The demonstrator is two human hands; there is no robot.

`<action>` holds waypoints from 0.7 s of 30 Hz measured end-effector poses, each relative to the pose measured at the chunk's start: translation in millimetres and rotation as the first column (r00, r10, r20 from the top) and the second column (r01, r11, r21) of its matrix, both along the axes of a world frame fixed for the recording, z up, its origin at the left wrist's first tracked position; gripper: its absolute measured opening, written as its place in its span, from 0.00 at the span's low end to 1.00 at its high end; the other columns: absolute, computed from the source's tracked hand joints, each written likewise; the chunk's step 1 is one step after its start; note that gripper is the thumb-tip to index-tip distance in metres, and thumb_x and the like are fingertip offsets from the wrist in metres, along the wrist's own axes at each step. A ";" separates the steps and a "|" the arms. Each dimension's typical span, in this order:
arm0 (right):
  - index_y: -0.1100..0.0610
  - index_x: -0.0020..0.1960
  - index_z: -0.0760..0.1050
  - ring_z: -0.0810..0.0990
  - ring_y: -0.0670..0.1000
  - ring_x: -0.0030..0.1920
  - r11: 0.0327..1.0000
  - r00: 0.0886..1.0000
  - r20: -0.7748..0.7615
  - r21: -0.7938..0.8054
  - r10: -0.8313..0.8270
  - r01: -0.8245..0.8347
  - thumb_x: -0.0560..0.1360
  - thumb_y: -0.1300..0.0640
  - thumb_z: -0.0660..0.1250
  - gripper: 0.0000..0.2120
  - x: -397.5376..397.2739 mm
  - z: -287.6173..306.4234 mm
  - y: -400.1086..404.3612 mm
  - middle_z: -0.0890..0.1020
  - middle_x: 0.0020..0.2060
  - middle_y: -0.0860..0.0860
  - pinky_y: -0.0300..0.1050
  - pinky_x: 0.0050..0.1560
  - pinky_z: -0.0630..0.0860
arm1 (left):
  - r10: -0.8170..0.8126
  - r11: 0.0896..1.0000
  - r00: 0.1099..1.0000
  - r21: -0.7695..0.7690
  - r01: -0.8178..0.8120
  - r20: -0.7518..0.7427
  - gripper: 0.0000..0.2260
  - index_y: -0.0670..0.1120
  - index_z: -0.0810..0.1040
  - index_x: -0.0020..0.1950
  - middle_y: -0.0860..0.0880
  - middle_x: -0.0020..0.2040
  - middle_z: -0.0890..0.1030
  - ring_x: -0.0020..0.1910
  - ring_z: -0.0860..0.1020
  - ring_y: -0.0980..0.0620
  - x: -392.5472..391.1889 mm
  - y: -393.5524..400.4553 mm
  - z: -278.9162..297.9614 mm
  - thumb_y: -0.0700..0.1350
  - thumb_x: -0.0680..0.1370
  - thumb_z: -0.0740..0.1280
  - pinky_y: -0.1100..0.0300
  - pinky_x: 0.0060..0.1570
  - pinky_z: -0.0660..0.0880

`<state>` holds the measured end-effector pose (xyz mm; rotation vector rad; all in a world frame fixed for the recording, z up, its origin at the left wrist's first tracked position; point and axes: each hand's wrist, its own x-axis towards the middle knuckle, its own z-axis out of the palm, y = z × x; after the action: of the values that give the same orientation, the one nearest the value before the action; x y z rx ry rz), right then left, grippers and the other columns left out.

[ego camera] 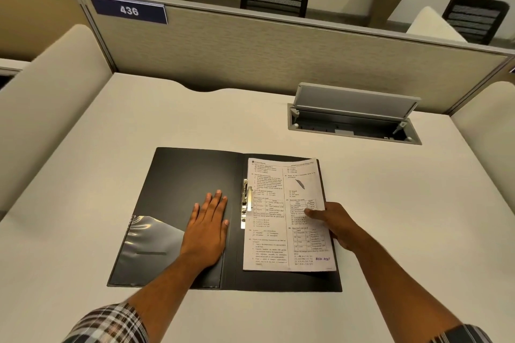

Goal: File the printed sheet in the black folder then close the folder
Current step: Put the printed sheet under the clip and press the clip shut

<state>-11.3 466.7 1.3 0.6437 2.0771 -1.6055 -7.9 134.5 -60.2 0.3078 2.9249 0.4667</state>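
Note:
The black folder (178, 184) lies open flat on the white desk (390, 203). A metal clip (245, 200) runs along its spine. The printed sheet (276, 220) rests on the folder's right half, its left edge beside the clip. My left hand (207, 228) presses flat, fingers together, on the left inner cover, just right of a clear plastic pocket (150, 242). My right hand (331, 221) pinches the sheet's right edge, thumb on top of the paper.
An open cable hatch (354, 117) with a raised grey lid sits in the desk at the back right. A fabric partition (278, 50) with a "436" sign (129, 10) closes the far side. Cream side dividers stand left and right.

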 end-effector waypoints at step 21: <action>0.54 0.64 0.78 0.81 0.53 0.53 0.894 0.959 -0.203 0.364 -0.196 0.260 0.79 0.52 0.70 0.15 -4.5 -15.5 21.6 0.83 0.55 0.49 0.50 0.56 0.80 | 0.207 0.966 0.973 0.181 -0.186 -0.100 0.20 0.44 0.68 0.73 0.42 0.70 0.72 0.69 0.70 0.42 -32.7 31.8 42.7 0.49 0.83 0.56 0.48 0.69 0.68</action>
<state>-15.8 488.3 -14.2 0.9516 2.5553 -1.4076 -40.6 166.3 -17.6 0.0663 3.0514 0.7561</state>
